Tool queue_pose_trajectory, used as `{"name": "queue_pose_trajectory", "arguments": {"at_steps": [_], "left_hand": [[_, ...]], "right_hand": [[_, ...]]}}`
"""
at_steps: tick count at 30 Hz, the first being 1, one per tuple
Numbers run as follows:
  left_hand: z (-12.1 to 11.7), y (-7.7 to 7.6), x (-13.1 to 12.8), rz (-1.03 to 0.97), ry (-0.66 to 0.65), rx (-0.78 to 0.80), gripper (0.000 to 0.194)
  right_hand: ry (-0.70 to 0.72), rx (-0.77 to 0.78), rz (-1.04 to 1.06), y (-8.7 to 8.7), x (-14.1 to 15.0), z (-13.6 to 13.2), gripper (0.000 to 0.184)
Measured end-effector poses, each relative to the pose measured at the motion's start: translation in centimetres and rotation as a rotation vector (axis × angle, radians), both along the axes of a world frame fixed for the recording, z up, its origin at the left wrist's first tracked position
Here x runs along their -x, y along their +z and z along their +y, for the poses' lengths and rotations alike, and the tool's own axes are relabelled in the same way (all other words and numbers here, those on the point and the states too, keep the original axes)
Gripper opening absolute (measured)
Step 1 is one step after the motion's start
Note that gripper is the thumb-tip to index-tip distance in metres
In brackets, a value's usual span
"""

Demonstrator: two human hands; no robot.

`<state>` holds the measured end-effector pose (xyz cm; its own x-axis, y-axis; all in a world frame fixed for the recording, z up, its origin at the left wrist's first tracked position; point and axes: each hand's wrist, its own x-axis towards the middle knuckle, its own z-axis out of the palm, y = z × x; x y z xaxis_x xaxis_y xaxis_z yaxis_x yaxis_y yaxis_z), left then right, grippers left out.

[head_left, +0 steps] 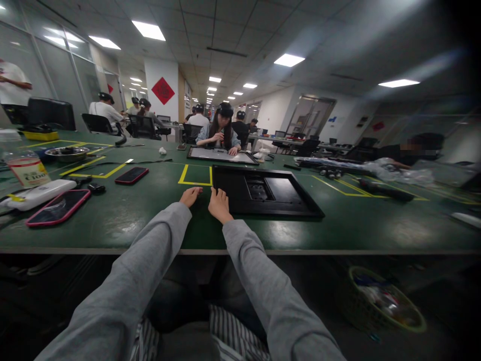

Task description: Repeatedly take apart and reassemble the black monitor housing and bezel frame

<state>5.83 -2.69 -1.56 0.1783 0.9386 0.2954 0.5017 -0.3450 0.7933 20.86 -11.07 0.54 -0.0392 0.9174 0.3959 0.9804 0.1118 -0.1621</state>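
Observation:
A flat black rectangular frame [235,193] with raised edges, like the back casing of a screen, lies on the green table. Inside it are a recessed block of parts and a shiny grey panel. At its left edge is my right hand [220,204], fingers bent and closed on the rim. Just left of the frame, apart from it, my left hand [191,196] is closed, fingertips pressed together; whatever they may pinch is too small to make out. Beyond both hands, yellow tape [183,174] marks a rectangle on the tabletop.
To the left lie two red-edged phones [58,207] [131,175], a white power strip [41,194], a bottle [28,168] and a metal bowl [66,153]. Across the table a person [221,133] works at a flat panel [223,154]. Plastic wrap [398,173] lies right; a basket [387,301] stands below.

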Motion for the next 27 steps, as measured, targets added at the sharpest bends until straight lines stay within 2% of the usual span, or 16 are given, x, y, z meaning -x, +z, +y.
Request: {"name": "queue_pose_trajectory", "arguments": {"at_steps": [4,8,12,16,20,23,27], "left_hand": [[0.4,-0.4,1.2,-0.061,0.026,-0.011,0.046],[0.6,-0.7,1.4,-0.088,0.021,0.002,0.044],[0.9,-1.0,1.3,-0.092,0.007,0.022,0.042],[1.0,-1.3,1.2,-0.063,-0.012,0.044,0.042],[0.8,-1.2,1.2,-0.034,-0.025,0.051,0.043],[0.5,-1.0,1.3,-0.01,-0.032,0.054,0.042],[0.2,-0.8,1.4,0.02,-0.037,0.054,0.041]], "right_hand": [[-0.04,0.052,-0.039,-0.1,-1.7,0.7,0.07],[-0.113,0.073,-0.084,-0.5,-5.6,1.5,0.072],[-0.205,-0.009,-0.096,-1.1,-11.9,2.4,0.062],[-0.28,0.011,-0.057,-1.4,-19.4,3.1,0.054],[-0.466,-0.042,-0.011,-1.9,-25.1,2.9,0.049],[-0.58,-0.099,0.007,-2.4,-26.9,2.8,0.043],[-0.606,-0.081,-0.03,-2.6,-27.1,3.0,0.037]]}}
